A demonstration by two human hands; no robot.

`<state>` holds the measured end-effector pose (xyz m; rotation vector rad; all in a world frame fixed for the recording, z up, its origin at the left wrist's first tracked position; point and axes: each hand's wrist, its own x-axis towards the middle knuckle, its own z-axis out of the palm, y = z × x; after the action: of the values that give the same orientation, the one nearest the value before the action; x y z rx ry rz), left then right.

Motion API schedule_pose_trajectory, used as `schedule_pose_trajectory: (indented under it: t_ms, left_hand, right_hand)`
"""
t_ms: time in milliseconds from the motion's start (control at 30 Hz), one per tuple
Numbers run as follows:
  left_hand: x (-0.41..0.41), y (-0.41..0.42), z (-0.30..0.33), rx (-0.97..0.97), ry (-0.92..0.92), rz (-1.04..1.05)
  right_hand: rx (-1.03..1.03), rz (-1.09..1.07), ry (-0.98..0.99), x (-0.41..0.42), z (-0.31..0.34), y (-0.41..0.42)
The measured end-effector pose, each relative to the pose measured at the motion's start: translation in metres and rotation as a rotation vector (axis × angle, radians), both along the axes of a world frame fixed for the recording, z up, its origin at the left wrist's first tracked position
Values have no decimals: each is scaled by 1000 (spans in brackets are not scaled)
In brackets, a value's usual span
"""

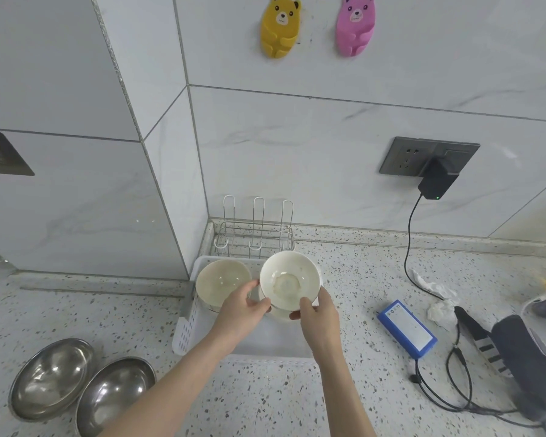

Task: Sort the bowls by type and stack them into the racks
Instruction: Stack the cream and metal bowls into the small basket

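Between the two hands, a white bowl (290, 281) is held tilted, its inside facing the camera. The left hand (243, 305) pinches its lower left rim with thumb and fingers, and the right hand (317, 310) grips the lower right rim, thumb lying on the inner face. Just under this bowl, a second white rim peeks out, likely another bowl of the same kind already set down. Just left of the hands, a cream bowl (223, 283) leans on edge inside the white plastic rack (186, 326). Beyond the hands, against the wall, stands a wire rack (254, 236) with tall loops, holding nothing visible. Nearer the person and well left of the hands, two steel bowls (52, 376) (114, 392) wait on the speckled bench (265, 398).

Judging by this, the white bowl is about to be settled into the plastic rack beside the cream one. Both grips sit low on a smooth glazed rim, so the bowl could slip forward if either thumb eases off too soon. Lowered carelessly, it could knock the leaning cream bowl over or chip against the bowl below. Mixing the two kinds in one stack would spoil the sorting.
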<state>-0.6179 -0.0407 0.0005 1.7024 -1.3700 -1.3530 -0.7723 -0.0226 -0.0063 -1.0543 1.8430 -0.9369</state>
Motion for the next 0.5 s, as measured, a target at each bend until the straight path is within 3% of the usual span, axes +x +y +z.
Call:
schedule_pose_trajectory:
  t_ms: [500]
  left_hand:
    - [-5, -8, 0, 73, -36, -139]
  right_hand:
    - [113, 2, 9, 2, -16, -10]
